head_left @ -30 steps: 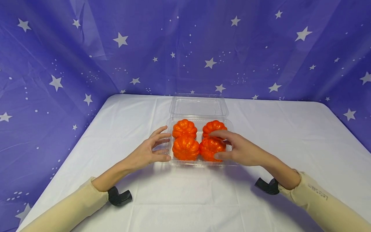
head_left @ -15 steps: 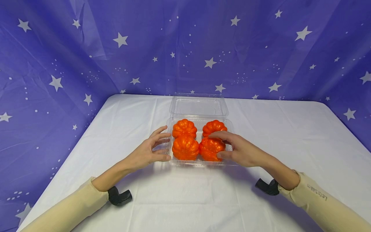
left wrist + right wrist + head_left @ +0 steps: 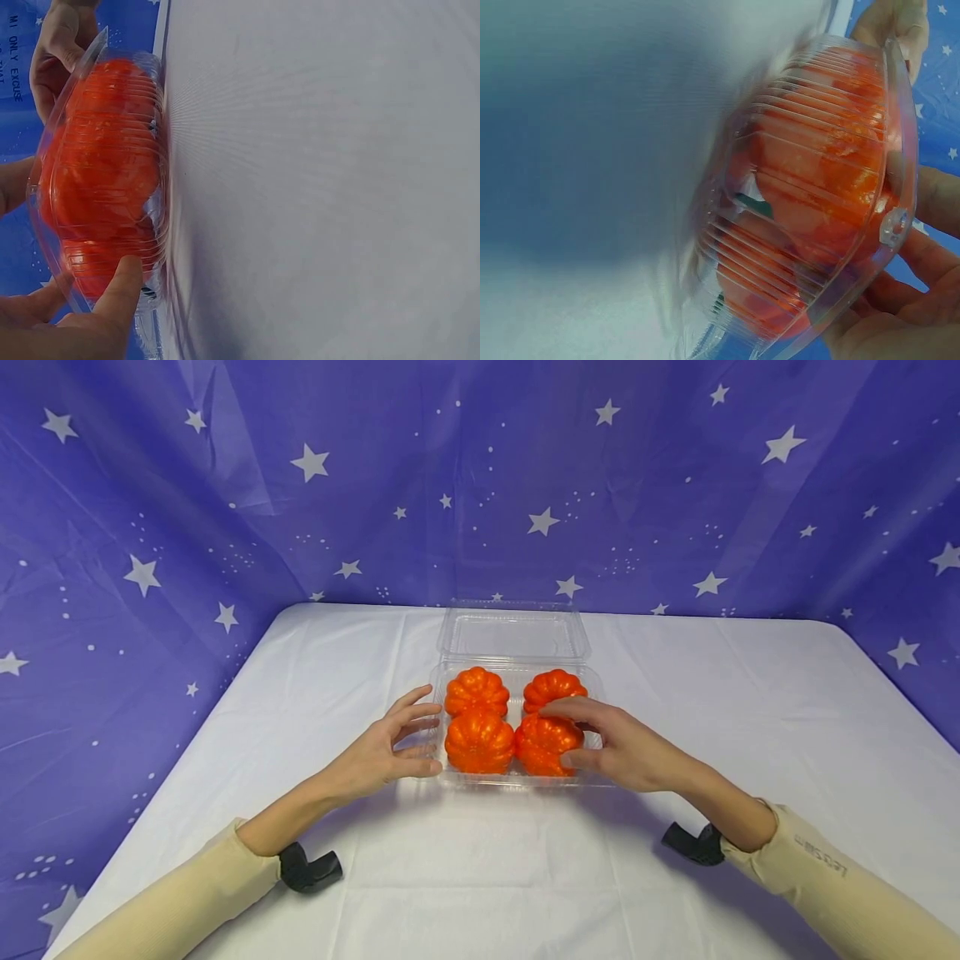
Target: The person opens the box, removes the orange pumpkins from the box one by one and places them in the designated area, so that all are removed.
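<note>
Several glossy orange pumpkins sit in a clear plastic container [image 3: 491,782], two in front and two behind. My right hand [image 3: 633,747] has its fingers curled over the front right pumpkin [image 3: 547,739], thumb on its near right side. At the container's left wall, my left hand [image 3: 382,756] is spread beside the front left pumpkin [image 3: 480,743]. The left wrist view shows a finger of the left hand [image 3: 94,322] against the ribbed wall. In the right wrist view the right hand [image 3: 900,322] reaches over the rim; its fingertips are partly hidden.
The container's clear lid [image 3: 515,637] lies folded back behind it. White cloth [image 3: 480,877] covers the table, and a purple curtain with white stars [image 3: 480,485] hangs behind and at both sides. Black mounts [image 3: 309,868] are attached at both wrists.
The front right pumpkin has shifted slightly within my right hand, and the right thumb has moved a little to the right. My left hand has stayed in place.
</note>
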A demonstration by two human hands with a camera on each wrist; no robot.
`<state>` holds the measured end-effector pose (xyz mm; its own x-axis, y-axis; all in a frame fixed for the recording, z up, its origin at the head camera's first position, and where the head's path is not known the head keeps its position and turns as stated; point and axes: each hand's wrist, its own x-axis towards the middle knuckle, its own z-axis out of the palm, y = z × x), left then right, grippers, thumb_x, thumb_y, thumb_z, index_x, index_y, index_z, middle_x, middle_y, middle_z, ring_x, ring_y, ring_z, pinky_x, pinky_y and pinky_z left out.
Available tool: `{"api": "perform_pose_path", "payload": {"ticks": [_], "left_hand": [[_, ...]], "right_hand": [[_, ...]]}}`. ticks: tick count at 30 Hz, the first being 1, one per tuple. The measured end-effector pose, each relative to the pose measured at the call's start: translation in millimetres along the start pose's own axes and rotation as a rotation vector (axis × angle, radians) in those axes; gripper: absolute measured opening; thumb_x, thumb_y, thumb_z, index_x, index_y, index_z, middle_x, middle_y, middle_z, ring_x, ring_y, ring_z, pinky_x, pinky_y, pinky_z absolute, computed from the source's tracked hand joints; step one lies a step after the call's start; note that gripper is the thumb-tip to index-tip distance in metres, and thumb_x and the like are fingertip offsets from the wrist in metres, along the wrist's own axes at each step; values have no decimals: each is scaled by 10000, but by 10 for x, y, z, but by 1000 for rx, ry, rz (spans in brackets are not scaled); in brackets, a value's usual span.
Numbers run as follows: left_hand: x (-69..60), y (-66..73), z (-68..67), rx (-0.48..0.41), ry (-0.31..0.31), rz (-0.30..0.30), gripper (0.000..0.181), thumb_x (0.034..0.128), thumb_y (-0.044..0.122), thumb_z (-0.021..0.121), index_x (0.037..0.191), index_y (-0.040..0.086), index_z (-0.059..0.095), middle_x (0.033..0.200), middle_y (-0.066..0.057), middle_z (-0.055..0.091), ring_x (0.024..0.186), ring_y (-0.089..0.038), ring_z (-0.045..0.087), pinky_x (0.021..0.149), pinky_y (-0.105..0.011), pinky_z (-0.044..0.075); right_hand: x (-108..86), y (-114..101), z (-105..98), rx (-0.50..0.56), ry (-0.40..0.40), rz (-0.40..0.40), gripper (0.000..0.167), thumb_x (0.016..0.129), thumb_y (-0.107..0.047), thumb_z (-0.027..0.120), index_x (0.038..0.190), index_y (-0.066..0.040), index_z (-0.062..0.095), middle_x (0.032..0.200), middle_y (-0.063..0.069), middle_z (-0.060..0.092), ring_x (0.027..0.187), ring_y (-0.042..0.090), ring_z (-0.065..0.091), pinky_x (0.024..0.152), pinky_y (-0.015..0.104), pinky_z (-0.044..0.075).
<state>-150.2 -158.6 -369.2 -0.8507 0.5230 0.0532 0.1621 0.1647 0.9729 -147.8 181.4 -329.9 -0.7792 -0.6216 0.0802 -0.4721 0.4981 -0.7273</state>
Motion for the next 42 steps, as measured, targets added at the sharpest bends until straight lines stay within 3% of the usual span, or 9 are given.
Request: {"api": "perform_pose_path", "payload": {"ticks": [11, 20, 27, 33, 42], "left_hand": [[3, -9, -3, -7, -6, 2, 705, 834, 40, 781, 1438, -32, 424, 1638, -45, 78, 1401, -385, 326, 1078, -458, 396], [4, -1, -12, -14, -6, 1, 719, 834, 39, 781, 1449, -34, 415, 1639, -50, 76, 1399, -388, 330, 1082, -463, 390], [4, -15, -4, -23, -5, -6, 729, 831, 34, 779, 1455, -35, 408, 1640, -41, 73, 1402, -381, 326, 1078, -447, 397], [3, -15, -2, -22, -3, -9, 735, 831, 25, 777, 1459, -38, 400, 1641, -45, 72, 1403, -379, 325, 1073, -437, 403], [6, -4, 3, -11, -2, -11, 738, 830, 31, 781, 1460, -35, 401, 1641, -39, 76, 1404, -377, 325, 1077, -442, 399]], "right_hand": [[-42, -5, -12, 2, 58, -2, 629, 850, 8, 742, 1420, 39, 479, 1356, 118, 554, 1157, 264, 562, 992, 448, 487], [-42, -8, -29, 38, 69, -30, 580, 846, -3, 751, 1378, 23, 523, 1333, 89, 558, 1160, 241, 555, 999, 442, 485], [-52, -27, -51, 95, 59, -4, 579, 856, 6, 733, 1392, -8, 515, 1358, 69, 533, 1162, 237, 539, 971, 413, 511], [-65, -25, -59, 137, 84, -28, 557, 864, -1, 725, 1380, 20, 515, 1377, 119, 512, 1167, 272, 541, 966, 384, 517], [-102, -48, -110, 202, 140, -41, 555, 860, -32, 755, 1368, -42, 532, 1386, 51, 515, 1170, 200, 552, 958, 308, 517]]}}
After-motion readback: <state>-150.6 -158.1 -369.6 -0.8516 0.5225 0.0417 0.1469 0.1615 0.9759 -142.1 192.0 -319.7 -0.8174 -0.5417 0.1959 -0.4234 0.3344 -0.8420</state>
